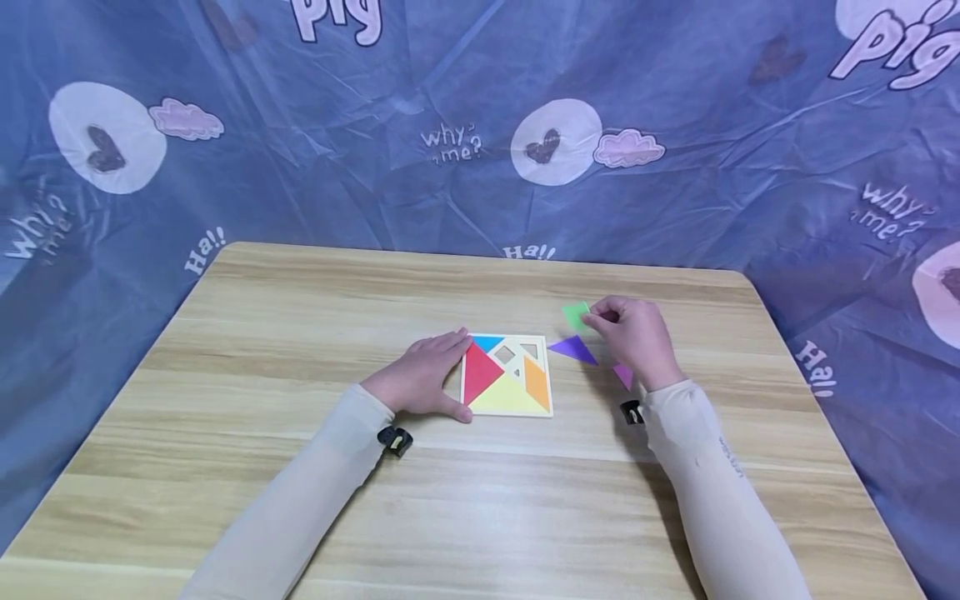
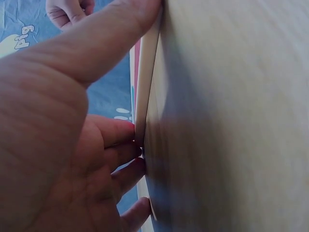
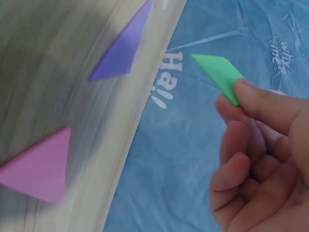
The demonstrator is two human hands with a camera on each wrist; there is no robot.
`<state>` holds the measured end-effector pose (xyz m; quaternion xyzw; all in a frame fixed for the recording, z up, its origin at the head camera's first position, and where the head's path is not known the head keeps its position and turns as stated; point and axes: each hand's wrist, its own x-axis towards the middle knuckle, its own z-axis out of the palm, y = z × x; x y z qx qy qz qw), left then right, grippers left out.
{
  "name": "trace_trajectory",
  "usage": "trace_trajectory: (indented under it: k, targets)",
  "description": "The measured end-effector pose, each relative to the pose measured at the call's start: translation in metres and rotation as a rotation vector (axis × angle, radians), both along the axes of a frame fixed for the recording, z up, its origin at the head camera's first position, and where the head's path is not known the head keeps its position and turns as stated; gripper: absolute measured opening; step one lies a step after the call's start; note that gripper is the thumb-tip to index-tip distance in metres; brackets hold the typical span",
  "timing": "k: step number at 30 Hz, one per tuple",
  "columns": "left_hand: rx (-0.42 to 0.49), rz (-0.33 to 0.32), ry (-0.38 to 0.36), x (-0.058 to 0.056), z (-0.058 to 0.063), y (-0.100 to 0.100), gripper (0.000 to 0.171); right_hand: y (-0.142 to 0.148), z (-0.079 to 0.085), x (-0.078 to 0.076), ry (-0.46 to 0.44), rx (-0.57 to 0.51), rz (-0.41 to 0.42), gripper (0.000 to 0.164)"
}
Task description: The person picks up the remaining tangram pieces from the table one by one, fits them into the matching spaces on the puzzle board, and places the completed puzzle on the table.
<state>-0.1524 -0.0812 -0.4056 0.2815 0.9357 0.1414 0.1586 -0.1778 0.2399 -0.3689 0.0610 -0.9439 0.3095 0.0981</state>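
Observation:
A shallow tangram board (image 1: pixel 550 379) lies on the table with a red triangle (image 1: pixel 480 372), a yellow triangle (image 1: pixel 510 397), an orange parallelogram (image 1: pixel 536 382) and a blue piece (image 1: pixel 487 342) set in it. Bare recesses show at its upper right. My left hand (image 1: pixel 423 375) rests along the board's left side, thumb at the near corner and straight fingers at the far one. Beyond the board's right side, my right hand (image 1: pixel 636 337) pinches a green tangram piece (image 3: pixel 217 75) between thumb and index finger, its other fingers curled.
A purple triangle (image 1: pixel 576 350) lies just right of the board. Under the right wrist, a pink triangle (image 3: pixel 41 169) is partly covered in the head view. The wooden table (image 1: pixel 300 317) ends at a blue printed cloth (image 1: pixel 420 192) behind and at the sides.

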Motion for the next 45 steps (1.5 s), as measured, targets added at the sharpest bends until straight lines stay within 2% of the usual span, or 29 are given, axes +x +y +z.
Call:
trace_trajectory:
  k: [6, 11, 15, 19, 26, 31, 35, 37, 42, 45]
  targets:
    - [0.006, 0.005, -0.001, 0.000, 0.000, -0.001, 0.121, -0.005, 0.001, 0.000, 0.078, -0.013, -0.020, 0.014]
    - [0.011, -0.003, -0.004, 0.000, -0.001, -0.002, 0.120, -0.007, -0.001, 0.000, 0.048, 0.015, 0.004, 0.013]
    - [0.020, -0.010, 0.002, 0.001, -0.001, -0.003, 0.120, -0.008, -0.002, 0.001, -0.010, 0.018, 0.032, 0.013]
    - [0.017, -0.014, 0.010, 0.001, -0.001, -0.003, 0.120, -0.010, -0.002, 0.002, -0.093, -0.032, 0.089, 0.013]
    - [0.018, -0.008, 0.008, 0.000, 0.000, -0.003, 0.121, -0.022, -0.006, 0.002, -0.317, -0.251, 0.169, 0.023]
    - [0.004, -0.006, -0.001, 0.000, -0.001, -0.003, 0.121, -0.038, -0.010, 0.000, -0.416, -0.315, 0.201, 0.024]
    - [0.002, -0.004, -0.009, 0.000, -0.002, -0.002, 0.121, -0.051, -0.012, -0.006, -0.518, -0.301, 0.198, 0.022]
    - [0.003, -0.002, -0.010, -0.001, -0.001, -0.002, 0.121, -0.058, -0.012, -0.009, -0.547, -0.261, 0.204, 0.020]
    - [0.006, 0.004, -0.017, -0.001, 0.000, -0.001, 0.122, -0.071, -0.014, -0.014, -0.553, -0.144, 0.221, 0.017]
    - [0.009, 0.006, -0.019, -0.001, 0.000, -0.001, 0.122, -0.075, -0.015, -0.016, -0.563, -0.143, 0.229, 0.016]
